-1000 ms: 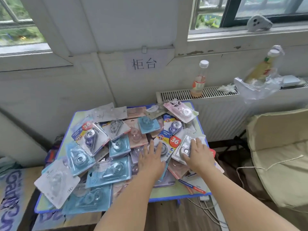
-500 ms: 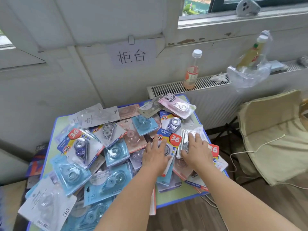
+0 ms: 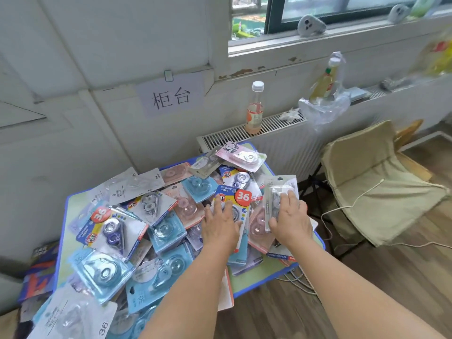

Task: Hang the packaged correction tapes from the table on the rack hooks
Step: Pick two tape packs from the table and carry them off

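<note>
Several packaged correction tapes (image 3: 151,223) lie heaped on a small table (image 3: 256,277) with a blue rim. My left hand (image 3: 220,228) lies on a yellow and blue package marked 36 (image 3: 241,195), fingers spread across its face and thumb at its right edge. My right hand (image 3: 291,218) grips a clear grey package (image 3: 278,184) near the table's right side, fingers over the front and thumb on its left edge. That package's top end is tilted up off the pile. No rack or hooks are in view.
A radiator (image 3: 276,140) runs behind the table, with a drink bottle (image 3: 254,111) and a plastic bag (image 3: 322,106) on top. A cushioned chair (image 3: 371,182) and a white cable (image 3: 352,204) are at the right. A paper sign (image 3: 171,96) hangs on the wall.
Both hands were flat on the pile; now each has closed on a package. The clear package's top end has risen. The view has swung right.
</note>
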`<state>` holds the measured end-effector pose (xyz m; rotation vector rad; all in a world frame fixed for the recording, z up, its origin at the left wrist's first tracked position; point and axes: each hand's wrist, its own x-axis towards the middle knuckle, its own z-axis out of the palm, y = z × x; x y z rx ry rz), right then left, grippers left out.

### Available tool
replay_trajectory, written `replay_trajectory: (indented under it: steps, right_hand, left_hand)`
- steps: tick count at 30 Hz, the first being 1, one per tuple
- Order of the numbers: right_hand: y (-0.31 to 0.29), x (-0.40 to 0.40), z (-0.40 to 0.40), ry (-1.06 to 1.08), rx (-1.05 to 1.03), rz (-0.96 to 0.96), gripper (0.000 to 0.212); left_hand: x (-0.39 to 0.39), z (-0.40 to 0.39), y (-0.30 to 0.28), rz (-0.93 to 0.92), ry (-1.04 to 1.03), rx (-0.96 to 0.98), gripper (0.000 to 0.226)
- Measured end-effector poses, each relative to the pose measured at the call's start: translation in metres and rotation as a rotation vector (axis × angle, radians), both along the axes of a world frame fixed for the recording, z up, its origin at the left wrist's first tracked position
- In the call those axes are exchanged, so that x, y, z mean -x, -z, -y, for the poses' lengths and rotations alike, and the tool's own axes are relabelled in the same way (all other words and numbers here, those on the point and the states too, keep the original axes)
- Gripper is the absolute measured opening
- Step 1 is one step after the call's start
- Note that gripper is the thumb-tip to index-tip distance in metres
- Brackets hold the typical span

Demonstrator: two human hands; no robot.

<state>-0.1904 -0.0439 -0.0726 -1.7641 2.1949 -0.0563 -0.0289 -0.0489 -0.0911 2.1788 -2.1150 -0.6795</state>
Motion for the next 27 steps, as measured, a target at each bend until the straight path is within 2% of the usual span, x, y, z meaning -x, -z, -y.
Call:
replay_trajectory:
  steps: [12,17,27]
  right_hand:
    - [-0.022,0.068,-0.080,0.205,0.095,0.058,0.068]
    - [-0.030,0.120,-0.149,0.343,0.128,0.052,0.066]
    - [-0.048,0.230,-0.335,0.700,0.150,0.016,0.070]
  left_hand:
    - [0.066,-0.042,-0.031,0.032,0.171,0.116,0.062]
    - [0.124,-0.089,-0.037,0.071,0.318,0.169,0.064]
    - [0.269,-0.228,-0.054,-0.085,0.658,0.186,0.059]
